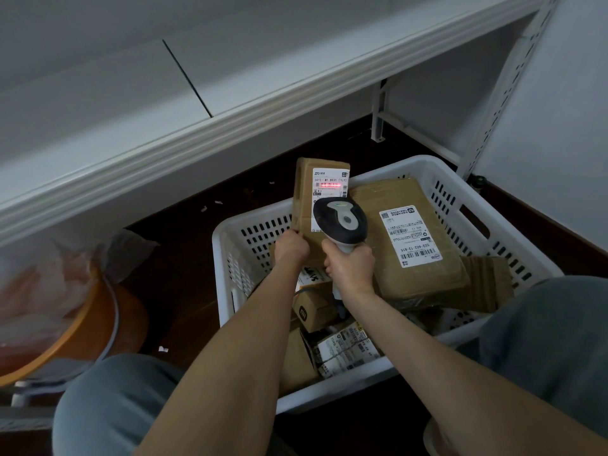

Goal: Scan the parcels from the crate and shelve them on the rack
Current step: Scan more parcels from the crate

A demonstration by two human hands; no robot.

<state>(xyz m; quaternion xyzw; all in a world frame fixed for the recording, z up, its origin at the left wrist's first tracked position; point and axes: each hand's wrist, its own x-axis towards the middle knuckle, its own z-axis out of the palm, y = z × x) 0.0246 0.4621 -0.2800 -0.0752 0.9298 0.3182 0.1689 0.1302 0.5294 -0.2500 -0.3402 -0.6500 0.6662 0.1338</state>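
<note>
The left hand grips the lower left corner of a narrow cardboard parcel, fingers curled round its edge, and holds it upright over the far left rim of the white crate. The right hand is wrapped round the handle of a scanner, whose head sits just in front of the parcel's lower face; a red scan line falls across the barcode on its label. The parcel's top edge stands clear of the rack shelf above, with dark floor showing between them. Inside the crate a large flat parcel leans against the right wall, label up, and smaller boxes lie packed under the forearms. The rack's perforated upright comes down just beyond the crate's far right corner. An orange basin sits on the floor to the left, well apart from the crate
</note>
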